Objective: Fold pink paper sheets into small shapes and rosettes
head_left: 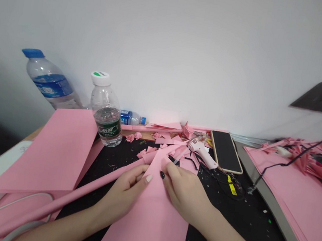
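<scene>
A pink paper sheet (149, 222) lies on the black mat (233, 222) in front of me, its far corner pointing away. My left hand (127, 189) rests on the sheet's left edge with its fingers curled, the thumb pressing on the paper. My right hand (184, 189) lies on the sheet's right side, fingers bent and pinching the paper near the top. A rolled pink paper tube (78, 194) runs diagonally under my left hand. Just beyond my right hand lies a pink glue gun (203, 152).
Two water bottles (106, 111) (51, 81) stand at the back left, a third (131, 117) lies by the wall. A stack of pink sheets (54, 153) sits left, a phone (226, 151) behind the glue gun, more pink paper (297, 195) and cables (293, 161) right. Pink scraps (158, 140) are scattered about.
</scene>
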`<state>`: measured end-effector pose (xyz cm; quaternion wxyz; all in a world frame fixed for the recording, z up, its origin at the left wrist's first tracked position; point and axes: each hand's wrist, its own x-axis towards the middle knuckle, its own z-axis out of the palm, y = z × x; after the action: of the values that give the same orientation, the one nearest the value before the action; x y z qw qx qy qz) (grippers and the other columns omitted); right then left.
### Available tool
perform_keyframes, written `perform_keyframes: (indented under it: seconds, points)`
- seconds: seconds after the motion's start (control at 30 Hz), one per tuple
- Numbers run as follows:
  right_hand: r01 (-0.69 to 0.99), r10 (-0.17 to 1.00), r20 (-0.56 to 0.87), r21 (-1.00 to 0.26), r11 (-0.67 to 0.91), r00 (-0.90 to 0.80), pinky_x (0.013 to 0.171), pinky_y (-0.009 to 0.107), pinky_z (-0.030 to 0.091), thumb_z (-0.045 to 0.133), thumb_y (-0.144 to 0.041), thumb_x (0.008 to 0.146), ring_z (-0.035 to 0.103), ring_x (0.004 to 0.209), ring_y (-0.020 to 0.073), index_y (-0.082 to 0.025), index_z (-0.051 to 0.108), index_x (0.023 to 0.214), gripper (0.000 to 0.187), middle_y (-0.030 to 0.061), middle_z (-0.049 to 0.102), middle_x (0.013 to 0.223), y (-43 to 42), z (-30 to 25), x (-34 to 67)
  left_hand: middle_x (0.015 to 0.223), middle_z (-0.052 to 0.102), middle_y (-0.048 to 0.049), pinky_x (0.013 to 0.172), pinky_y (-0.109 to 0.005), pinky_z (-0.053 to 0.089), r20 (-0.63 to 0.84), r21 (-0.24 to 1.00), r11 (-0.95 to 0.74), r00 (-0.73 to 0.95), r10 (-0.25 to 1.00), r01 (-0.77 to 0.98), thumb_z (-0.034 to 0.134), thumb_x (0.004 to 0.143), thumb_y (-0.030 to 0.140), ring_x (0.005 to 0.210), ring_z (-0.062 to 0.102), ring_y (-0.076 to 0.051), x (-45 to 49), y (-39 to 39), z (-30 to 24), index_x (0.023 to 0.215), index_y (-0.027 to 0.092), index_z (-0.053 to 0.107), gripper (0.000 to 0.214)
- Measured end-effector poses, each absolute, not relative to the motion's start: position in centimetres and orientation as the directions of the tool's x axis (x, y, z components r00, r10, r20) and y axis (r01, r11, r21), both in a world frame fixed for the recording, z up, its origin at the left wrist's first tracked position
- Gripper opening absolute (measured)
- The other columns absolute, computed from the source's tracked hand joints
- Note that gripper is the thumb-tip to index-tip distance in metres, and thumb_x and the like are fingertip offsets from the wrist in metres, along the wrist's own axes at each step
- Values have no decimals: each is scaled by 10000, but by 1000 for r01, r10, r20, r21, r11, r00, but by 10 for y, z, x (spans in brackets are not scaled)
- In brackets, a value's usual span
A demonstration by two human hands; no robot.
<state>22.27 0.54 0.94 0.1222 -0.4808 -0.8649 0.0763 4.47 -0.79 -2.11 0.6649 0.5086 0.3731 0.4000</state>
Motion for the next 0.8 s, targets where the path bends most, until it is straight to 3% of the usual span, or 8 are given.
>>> perform_keyframes:
  seconds: [0.23,0.53,0.8]
  points:
    - [797,821,54,-211,566,-568,557,262,304,336,-156,901,579,711,186,-172,432,1060,186,50,618,874,6,11,223,923,600,-22,756,-255,409,-5,1000,17,395,919,-26,487,889,280,814,513,-149,43,-6,-18,1114,192,580,259]
    - [789,799,28,-141,598,-600,505,264,222,382,-124,861,545,611,157,-186,452,942,124,19,620,778,14,25,222,832,567,-1,687,-235,408,-38,999,47,422,906,-11,446,905,293,743,498,-136,43,-3,-18,1129,205,550,262]
    - [744,767,-2,-244,622,-642,490,255,222,386,-65,813,504,571,143,-171,472,911,168,24,602,719,21,21,225,941,596,-25,696,-266,430,-72,991,114,454,888,-64,460,893,323,717,513,-135,44,-4,-24,1115,196,531,265]
